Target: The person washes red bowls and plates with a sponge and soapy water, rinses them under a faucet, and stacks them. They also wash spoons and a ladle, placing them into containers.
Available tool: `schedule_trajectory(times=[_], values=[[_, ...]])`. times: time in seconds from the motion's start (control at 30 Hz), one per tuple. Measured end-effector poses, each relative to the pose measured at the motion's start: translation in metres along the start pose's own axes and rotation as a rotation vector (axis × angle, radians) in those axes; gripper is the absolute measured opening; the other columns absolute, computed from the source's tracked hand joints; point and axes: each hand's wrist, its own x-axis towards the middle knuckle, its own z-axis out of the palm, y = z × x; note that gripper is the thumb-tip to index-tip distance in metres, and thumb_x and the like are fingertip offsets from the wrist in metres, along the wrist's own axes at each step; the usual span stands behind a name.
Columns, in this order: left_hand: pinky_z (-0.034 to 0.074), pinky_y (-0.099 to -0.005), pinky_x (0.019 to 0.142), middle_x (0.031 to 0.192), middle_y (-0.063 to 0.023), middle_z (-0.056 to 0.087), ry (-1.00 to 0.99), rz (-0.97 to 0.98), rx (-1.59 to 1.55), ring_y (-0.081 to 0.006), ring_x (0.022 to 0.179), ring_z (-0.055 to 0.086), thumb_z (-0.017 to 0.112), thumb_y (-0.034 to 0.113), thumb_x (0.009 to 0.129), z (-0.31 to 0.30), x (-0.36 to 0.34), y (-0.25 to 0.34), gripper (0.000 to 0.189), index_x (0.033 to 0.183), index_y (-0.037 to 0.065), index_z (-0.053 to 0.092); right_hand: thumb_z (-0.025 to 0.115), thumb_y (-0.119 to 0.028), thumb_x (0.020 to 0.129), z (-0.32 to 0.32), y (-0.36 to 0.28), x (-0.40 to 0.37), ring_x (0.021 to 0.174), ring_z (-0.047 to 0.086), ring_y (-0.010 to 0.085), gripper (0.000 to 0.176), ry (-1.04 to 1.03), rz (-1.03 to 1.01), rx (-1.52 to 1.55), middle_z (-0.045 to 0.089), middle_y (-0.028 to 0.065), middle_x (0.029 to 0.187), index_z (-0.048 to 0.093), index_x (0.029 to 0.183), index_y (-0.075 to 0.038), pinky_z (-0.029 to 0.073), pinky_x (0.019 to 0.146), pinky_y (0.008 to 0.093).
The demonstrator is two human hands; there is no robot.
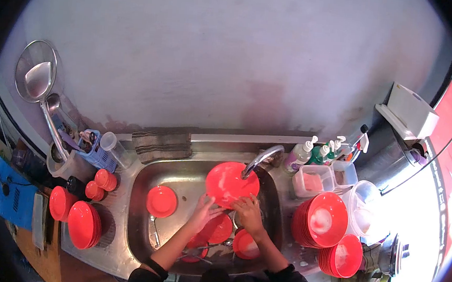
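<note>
A wide red bowl [225, 178] with pale streaks of foam is held up below the faucet [261, 159]. My left hand [203, 213] grips its lower left rim, thumb against the bowl. At the lower right rim, my right hand [248, 214] has its fingers curled onto it. Beneath my hands, more red dishes lie in the steel sink [141, 234], among them a small red plate [162, 201] at the left and a red bowl [246, 244] with foam. A metal spoon [155, 232] rests near the plate. My forearms partly cover the dishes below.
Stacked red bowls with foam [328, 219] stand right of the sink, below soap bottles [301, 155] and clear plastic containers [313, 181]. On the left are more red bowls [83, 225], small red cups [105, 180] and a blue basket [99, 155]. A dark cloth [161, 146] lies behind the sink.
</note>
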Motion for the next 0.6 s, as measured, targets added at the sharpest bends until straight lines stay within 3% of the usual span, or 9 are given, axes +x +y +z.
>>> schedule_trajectory(times=[0.13,0.2,0.23,0.3,0.33,0.4,0.53,0.6], values=[[0.042,-0.0433,0.077,0.115,-0.0109,0.035,-0.028,-0.036,0.008,-0.0278,0.095,0.048,0.043,0.014,0.081,-0.008,0.018,-0.018,0.043,0.117,0.015,0.019,0.052,-0.003,0.058,-0.008,0.003,-0.01,0.102,0.041,0.0211,0.032,-0.015,-0.076,0.024,0.05,0.01,0.102,0.058,0.088,-0.013,0.021,0.091,0.0431],[0.045,-0.0442,0.073,0.114,-0.0106,0.035,-0.05,0.078,-0.015,-0.0283,0.094,0.048,0.039,0.008,0.081,-0.013,0.024,-0.035,0.039,0.115,0.018,0.021,0.055,-0.005,0.056,-0.01,-0.001,-0.011,0.106,0.038,0.0238,0.048,0.184,0.19,-0.019,0.038,0.0104,0.117,0.05,0.103,-0.016,0.021,0.091,0.0438],[0.045,-0.0442,0.073,0.114,-0.0106,0.035,-0.048,0.068,-0.018,-0.0283,0.094,0.048,0.039,0.008,0.081,-0.015,0.026,-0.038,0.039,0.115,0.018,0.021,0.055,-0.005,0.056,-0.005,0.003,-0.013,0.106,0.038,0.0238,0.048,0.177,0.197,-0.02,0.038,0.0104,0.117,0.05,0.103,-0.016,0.021,0.091,0.0438],[0.045,-0.0451,0.074,0.118,-0.0087,0.033,-0.03,0.098,-0.031,-0.028,0.099,0.045,0.036,0.004,0.081,-0.017,0.029,-0.04,0.043,0.118,0.02,0.02,0.049,-0.007,0.07,0.009,0.015,-0.016,0.111,0.032,0.0271,0.055,0.459,0.571,0.943,0.026,0.01,0.124,0.029,0.121,-0.017,0.029,0.088,0.0457],[0.045,-0.0451,0.074,0.118,-0.0087,0.033,-0.031,0.097,-0.033,-0.028,0.099,0.045,0.036,0.004,0.081,-0.017,0.028,-0.041,0.043,0.118,0.02,0.02,0.049,-0.007,0.07,0.013,0.019,-0.018,0.111,0.032,0.0271,0.055,0.458,0.572,0.942,0.026,0.01,0.124,0.029,0.121,-0.017,0.029,0.088,0.0457],[0.044,-0.0444,0.074,0.114,-0.0098,0.036,-0.034,0.011,-0.002,-0.0271,0.094,0.049,0.038,0.006,0.081,-0.018,0.027,-0.038,0.042,0.117,0.018,0.02,0.044,-0.003,0.075,0.02,0.024,-0.021,0.107,0.036,0.0293,0.061,0.132,0.819,1.73,0.029,0.011,0.121,0.012,0.125,-0.016,0.042,0.076,0.0463],[0.045,-0.0415,0.073,0.116,-0.0099,0.035,-0.072,0.016,0.004,-0.0256,0.092,0.05,0.04,0.009,0.081,-0.028,0.026,-0.035,0.047,0.12,0.019,0.016,0.04,-0.002,0.076,0.03,0.024,-0.022,0.097,0.045,0.0306,0.056,0.087,0.7,1.536,0.031,0.013,0.118,0.013,0.123,-0.013,0.05,0.063,0.0429],[0.042,-0.0407,0.077,0.118,-0.0094,0.034,-0.069,0.009,0.126,-0.0244,0.093,0.05,0.044,0.018,0.081,-0.027,0.023,-0.029,0.05,0.122,0.019,0.015,0.041,-0.001,0.074,0.031,0.022,-0.019,0.091,0.049,0.0311,0.049,0.234,0.889,1.602,0.038,0.0123,0.113,0.022,0.119,-0.011,0.051,0.055,0.0416]])
